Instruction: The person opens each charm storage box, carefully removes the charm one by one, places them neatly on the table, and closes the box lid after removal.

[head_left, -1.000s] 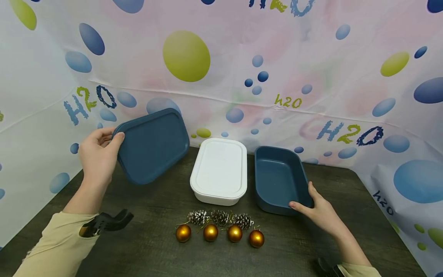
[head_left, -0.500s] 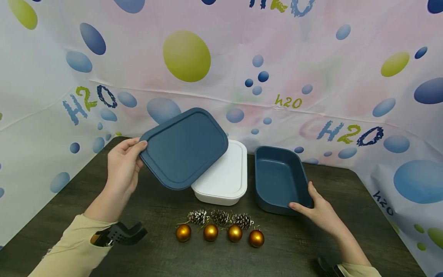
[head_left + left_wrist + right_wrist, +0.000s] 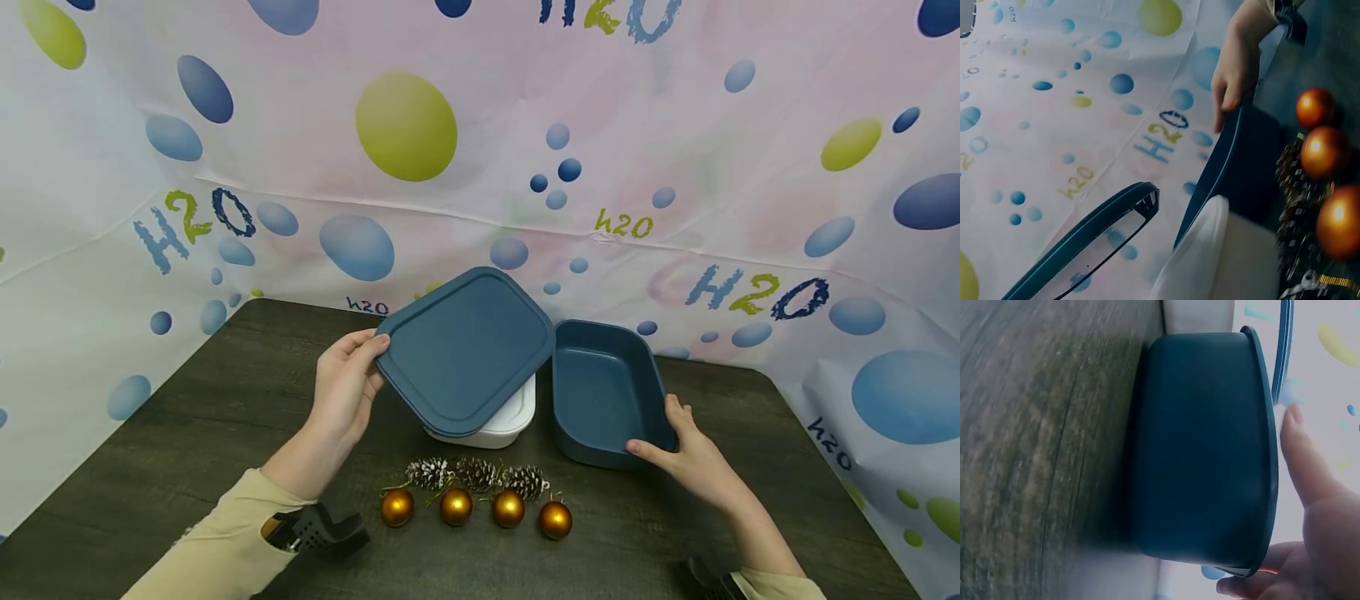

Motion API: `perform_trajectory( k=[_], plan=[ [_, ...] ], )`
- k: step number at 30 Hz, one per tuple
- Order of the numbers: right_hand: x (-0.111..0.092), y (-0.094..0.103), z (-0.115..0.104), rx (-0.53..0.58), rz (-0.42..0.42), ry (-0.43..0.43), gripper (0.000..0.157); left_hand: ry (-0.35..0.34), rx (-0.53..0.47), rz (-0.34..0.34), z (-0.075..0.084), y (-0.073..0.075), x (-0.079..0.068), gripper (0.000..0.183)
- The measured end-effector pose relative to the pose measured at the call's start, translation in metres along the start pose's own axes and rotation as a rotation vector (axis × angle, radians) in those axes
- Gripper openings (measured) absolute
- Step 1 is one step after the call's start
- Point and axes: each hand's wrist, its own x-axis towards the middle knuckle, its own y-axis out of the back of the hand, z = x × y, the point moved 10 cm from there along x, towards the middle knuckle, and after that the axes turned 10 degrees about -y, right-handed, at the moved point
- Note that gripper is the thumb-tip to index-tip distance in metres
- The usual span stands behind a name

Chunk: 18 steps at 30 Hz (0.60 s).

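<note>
My left hand [image 3: 341,396] pinches the left corner of a blue rectangular lid [image 3: 465,350], thumb on top and fingers beneath. The lid hangs tilted over a white lidded food container [image 3: 516,414], covering most of it from the head view. In the left wrist view the lid [image 3: 1088,231] shows edge-on, apart from the white container [image 3: 1250,256]. On the right stands an uncovered blue food container [image 3: 592,452] with nothing inside. My right hand [image 3: 697,458] holds its near right corner, thumb at the near rim and fingers along the right side.
In front of the containers lie several frosted pine cones [image 3: 476,473] and a row of several gold ball ornaments [image 3: 456,506]. They rest on a dark wood-grain table [image 3: 247,400]. A white backdrop with coloured dots [image 3: 480,125] rises behind the table.
My left hand has carried the blue lid rightward, from left of the white container to above it, lowering it slightly. My right hand and the blue container have stayed in place.
</note>
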Motion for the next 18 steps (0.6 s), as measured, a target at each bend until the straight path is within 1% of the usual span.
perform_trajectory(
  k=[2,5,7,11,15,18],
  plan=[
    [-0.001,0.001,-0.002,0.014,0.008,0.015,0.105,0.019,-0.011,0.004,-0.007,-0.005,-0.003,0.014],
    [-0.005,0.003,-0.012,0.026,0.017,0.052,0.101,0.039,-0.036,0.014,-0.017,-0.012,-0.007,0.013],
    [-0.011,0.002,-0.022,0.021,0.014,0.070,0.098,0.037,-0.055,0.022,-0.022,-0.018,-0.010,0.013],
    [-0.021,0.002,-0.045,0.022,0.028,0.137,0.094,0.022,-0.082,0.025,-0.030,-0.030,-0.016,0.012],
    [-0.025,0.002,-0.060,0.032,0.046,0.169,0.092,0.018,-0.089,0.014,-0.039,-0.044,-0.023,0.024],
    [-0.026,-0.003,-0.064,0.034,0.017,0.161,0.086,0.029,-0.095,0.003,-0.047,-0.055,-0.028,0.035]
  ],
)
